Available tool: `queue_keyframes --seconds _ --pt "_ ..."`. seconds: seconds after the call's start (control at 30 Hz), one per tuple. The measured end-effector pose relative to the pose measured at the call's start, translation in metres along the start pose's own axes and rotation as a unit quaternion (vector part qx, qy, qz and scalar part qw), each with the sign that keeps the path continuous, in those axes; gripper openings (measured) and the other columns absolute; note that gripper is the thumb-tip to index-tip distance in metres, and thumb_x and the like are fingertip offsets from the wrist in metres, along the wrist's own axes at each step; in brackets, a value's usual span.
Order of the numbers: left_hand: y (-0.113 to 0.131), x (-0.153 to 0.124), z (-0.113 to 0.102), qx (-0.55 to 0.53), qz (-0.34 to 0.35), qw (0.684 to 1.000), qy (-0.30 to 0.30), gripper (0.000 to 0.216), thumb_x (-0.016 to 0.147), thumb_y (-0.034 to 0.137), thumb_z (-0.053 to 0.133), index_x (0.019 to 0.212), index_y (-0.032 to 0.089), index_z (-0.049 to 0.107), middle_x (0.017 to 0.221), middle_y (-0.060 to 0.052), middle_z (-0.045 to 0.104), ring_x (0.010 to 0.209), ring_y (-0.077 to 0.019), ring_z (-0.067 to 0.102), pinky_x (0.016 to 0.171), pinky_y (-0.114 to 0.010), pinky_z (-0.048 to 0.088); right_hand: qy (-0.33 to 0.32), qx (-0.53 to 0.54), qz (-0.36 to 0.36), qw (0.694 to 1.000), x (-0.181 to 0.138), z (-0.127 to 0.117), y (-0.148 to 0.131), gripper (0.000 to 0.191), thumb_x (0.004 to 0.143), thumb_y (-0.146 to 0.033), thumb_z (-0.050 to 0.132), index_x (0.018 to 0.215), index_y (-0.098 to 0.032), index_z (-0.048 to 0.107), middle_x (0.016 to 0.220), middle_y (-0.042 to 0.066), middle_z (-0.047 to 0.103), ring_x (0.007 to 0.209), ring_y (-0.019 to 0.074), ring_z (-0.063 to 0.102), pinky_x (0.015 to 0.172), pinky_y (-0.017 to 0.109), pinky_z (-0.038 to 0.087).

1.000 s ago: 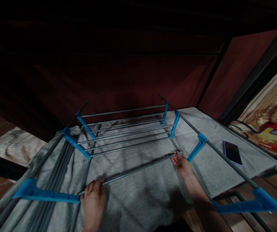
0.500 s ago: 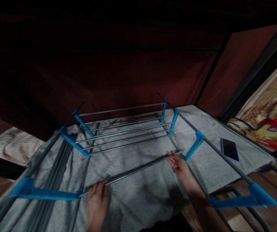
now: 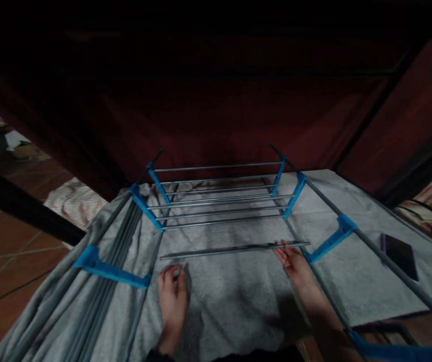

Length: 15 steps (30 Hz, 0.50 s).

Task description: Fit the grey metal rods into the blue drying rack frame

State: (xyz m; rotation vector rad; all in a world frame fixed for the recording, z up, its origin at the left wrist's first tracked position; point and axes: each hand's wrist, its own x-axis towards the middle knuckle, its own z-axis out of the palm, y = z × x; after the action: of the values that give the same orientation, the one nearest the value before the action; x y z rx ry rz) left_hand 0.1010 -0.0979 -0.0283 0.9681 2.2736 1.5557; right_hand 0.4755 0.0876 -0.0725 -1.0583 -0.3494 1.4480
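Observation:
A thin grey metal rod (image 3: 219, 251) is held crosswise over the grey cloth. My right hand (image 3: 293, 264) grips it near its right end, fingertips and thumb around it. Just below the rod's left end, my left hand (image 3: 173, 294) is apart from it, fingers loosely bent and nothing visible in them. The rod's right end lies close to a blue plastic bracket (image 3: 331, 241); its left end is free, away from the left blue bracket (image 3: 114, 271). Farther back, several rods (image 3: 219, 202) span between blue brackets on the rack frame.
Long grey side tubes (image 3: 329, 201) run along the rack. Several loose grey tubes (image 3: 103, 286) lie at the left on the cloth (image 3: 231, 296). A phone (image 3: 400, 256) rests at the right. Behind stands a dark red panel (image 3: 216, 120).
My left hand has let go of the rod and drawn back. The rod's left end has moved away from the left bracket, while my right hand keeps hold. The view has turned.

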Motion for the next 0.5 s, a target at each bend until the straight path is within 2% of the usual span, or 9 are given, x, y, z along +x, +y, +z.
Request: queue_keyframes --seconds 0.07,0.17,0.23,0.27,0.4,0.5 --pt "0.005 -0.002 0.007 -0.134 -0.131 0.982 -0.005 0.018 0.097 0.041 0.075 0.105 0.025 0.073 0.108 -0.009 0.080 0.109 -0.0302 0.080 0.110 -0.052 0.067 0.006 -0.007 0.003 1.000 0.005 -0.004 0.000 0.021 0.071 -0.026 0.095 0.080 -0.030 0.077 0.097 0.002 0.085 0.097 0.0262 0.083 0.106 0.050 0.072" --pt "0.013 0.002 0.018 -0.360 -0.291 0.886 -0.009 0.013 0.097 0.025 0.084 0.097 0.022 0.071 0.099 -0.008 0.083 0.098 -0.0233 0.085 0.110 -0.045 0.068 0.016 -0.028 0.010 0.999 0.012 -0.010 0.001 0.017 0.072 -0.030 0.094 0.081 -0.030 0.079 0.101 0.005 0.085 0.107 0.0298 0.083 0.119 0.053 0.066" --pt "0.019 0.008 0.024 -0.448 -0.331 0.830 -0.015 0.016 0.097 0.017 0.087 0.094 0.022 0.072 0.098 -0.008 0.085 0.099 -0.0222 0.087 0.113 -0.043 0.066 0.016 -0.043 0.018 0.999 0.015 -0.011 0.002 0.017 0.073 -0.032 0.094 0.084 -0.031 0.081 0.106 0.007 0.086 0.119 0.0325 0.083 0.126 0.055 0.062" --pt "0.022 0.011 0.027 -0.471 -0.340 0.813 -0.016 0.018 0.096 0.015 0.088 0.093 0.022 0.072 0.097 -0.007 0.085 0.099 -0.0219 0.087 0.113 -0.042 0.067 0.012 -0.048 0.021 0.999 0.015 -0.011 0.002 0.019 0.072 -0.033 0.095 0.086 -0.031 0.082 0.109 0.007 0.086 0.126 0.0337 0.082 0.129 0.056 0.059" --pt "0.030 0.026 0.037 -0.501 -0.375 0.780 -0.012 0.019 0.098 0.005 0.084 0.092 0.019 0.073 0.093 -0.006 0.085 0.090 -0.0191 0.087 0.100 -0.035 0.070 -0.001 -0.066 0.020 0.998 0.020 -0.010 0.004 0.028 0.069 -0.040 0.101 0.088 -0.032 0.083 0.118 0.009 0.087 0.147 0.0381 0.073 0.135 0.062 0.053" --pt "0.032 0.035 0.042 -0.502 -0.397 0.768 -0.014 0.018 0.100 -0.001 0.077 0.093 0.016 0.076 0.093 -0.009 0.086 0.086 -0.0179 0.086 0.095 -0.032 0.070 -0.035 -0.088 0.014 0.995 0.023 -0.013 0.007 0.032 0.071 -0.048 0.103 0.093 -0.033 0.085 0.127 0.012 0.087 0.154 0.0403 0.069 0.137 0.063 0.050"
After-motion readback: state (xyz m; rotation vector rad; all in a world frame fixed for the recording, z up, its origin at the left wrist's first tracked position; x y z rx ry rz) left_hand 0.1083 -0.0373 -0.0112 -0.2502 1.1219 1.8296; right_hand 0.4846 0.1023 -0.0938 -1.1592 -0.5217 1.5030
